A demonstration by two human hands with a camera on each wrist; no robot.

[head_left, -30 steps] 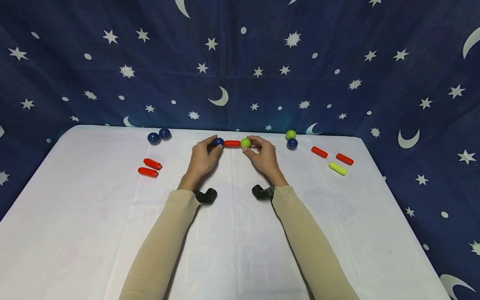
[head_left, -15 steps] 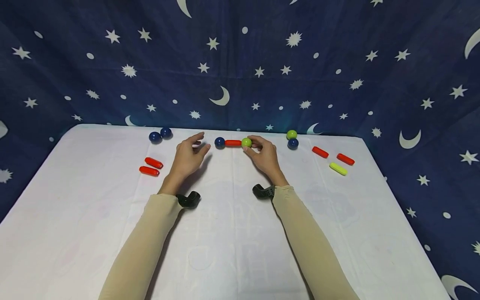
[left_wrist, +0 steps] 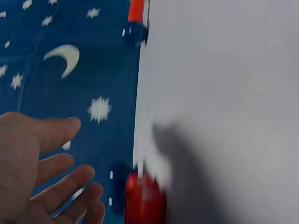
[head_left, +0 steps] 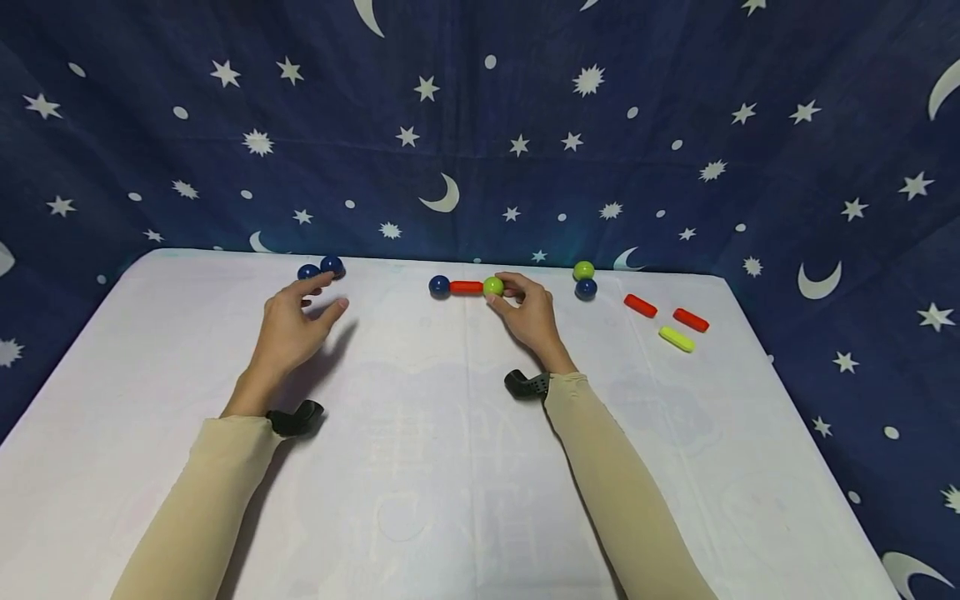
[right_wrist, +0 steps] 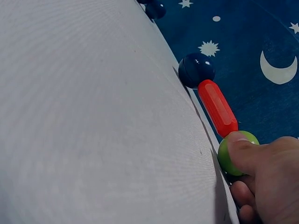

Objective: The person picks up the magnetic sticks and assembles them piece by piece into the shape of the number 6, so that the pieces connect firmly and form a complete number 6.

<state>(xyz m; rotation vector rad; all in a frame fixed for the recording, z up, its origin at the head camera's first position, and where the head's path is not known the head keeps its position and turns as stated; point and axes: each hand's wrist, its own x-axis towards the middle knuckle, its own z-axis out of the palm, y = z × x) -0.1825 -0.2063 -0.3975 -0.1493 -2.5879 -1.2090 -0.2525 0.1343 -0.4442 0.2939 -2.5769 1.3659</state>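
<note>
With thumb and fingers my right hand pinches a green ball at the table's far side. A red rod runs left from that ball to a dark blue ball, all in one row, as the right wrist view also shows. My left hand, fingers apart and holding nothing, is over the left part of the table. It hides the red rods there in the head view; in the left wrist view red rods appear near its fingers. Just beyond its fingertips lie two dark blue balls.
To the right of my right hand, a second green ball touches another dark blue ball. Farther right lie two red rods and a yellow-green rod. A star-patterned blue cloth hangs behind the white table.
My left hand has let go of the dark blue ball in the row and moved left, over the red rods. My right hand has stayed on the green ball.
</note>
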